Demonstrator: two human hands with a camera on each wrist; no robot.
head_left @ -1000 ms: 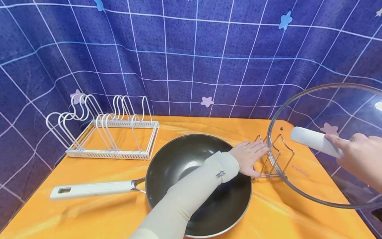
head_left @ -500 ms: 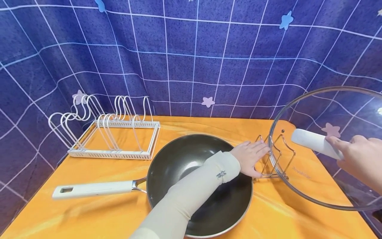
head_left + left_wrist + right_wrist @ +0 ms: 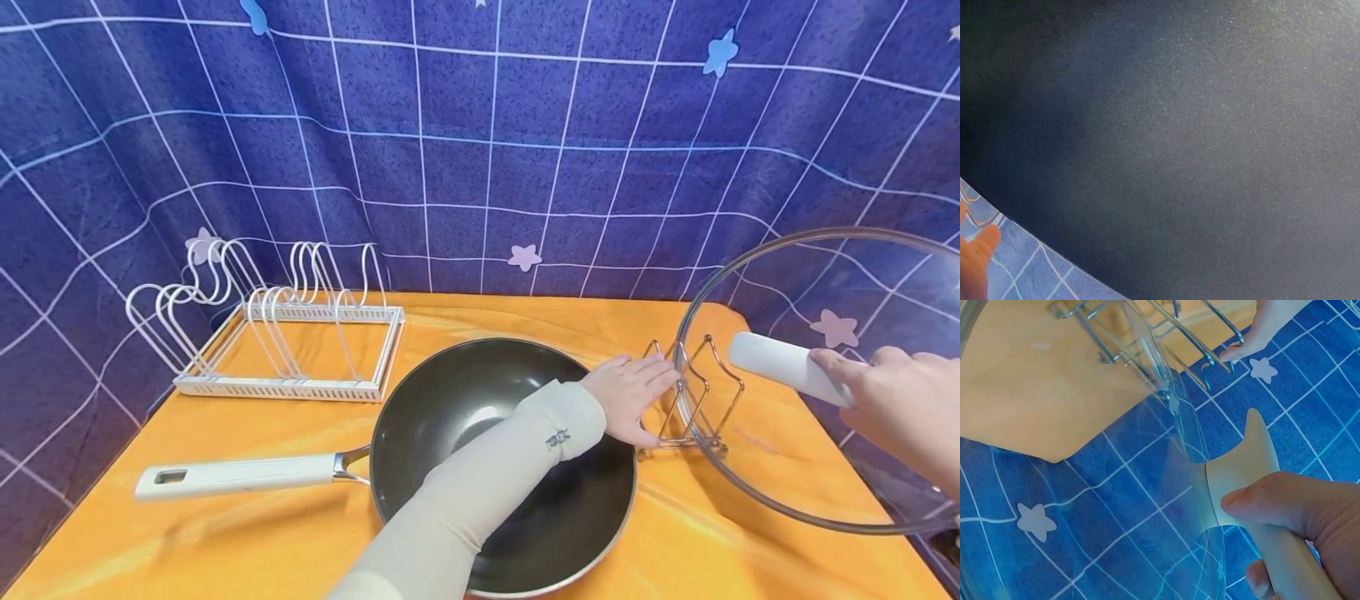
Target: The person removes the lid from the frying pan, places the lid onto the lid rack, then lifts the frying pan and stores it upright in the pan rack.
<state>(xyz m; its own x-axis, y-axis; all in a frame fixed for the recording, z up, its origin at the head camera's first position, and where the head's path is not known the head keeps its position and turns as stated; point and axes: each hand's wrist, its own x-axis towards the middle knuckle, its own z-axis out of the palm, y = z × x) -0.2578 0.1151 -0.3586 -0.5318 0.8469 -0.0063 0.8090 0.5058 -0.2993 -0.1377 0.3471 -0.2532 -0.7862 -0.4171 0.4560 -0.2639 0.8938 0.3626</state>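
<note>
A large clear glass pot lid (image 3: 813,492) with a dark rim stands on edge at the right of the head view. My right hand (image 3: 900,400) grips its white handle (image 3: 780,362); the right wrist view shows the thumb along the handle (image 3: 1241,478). The lid's left edge sits among the wires of a small metal lid rack (image 3: 723,367). My left hand (image 3: 630,396) rests on the rack's left end, fingers stretched over the wires and thumb (image 3: 643,437) low at the base. In the left wrist view the dark wok interior (image 3: 1197,150) hides most of that hand.
A black wok (image 3: 480,375) sits mid-table under my left forearm, its white handle (image 3: 240,475) pointing left. A white wire rack (image 3: 277,387) stands at the back left. A blue gridded curtain (image 3: 465,183) hangs behind the orange table (image 3: 300,550).
The lid and my right hand have come down slightly, bringing the lid's rim lower at the small rack. My left hand has stayed on the rack. The view has shifted very slightly.
</note>
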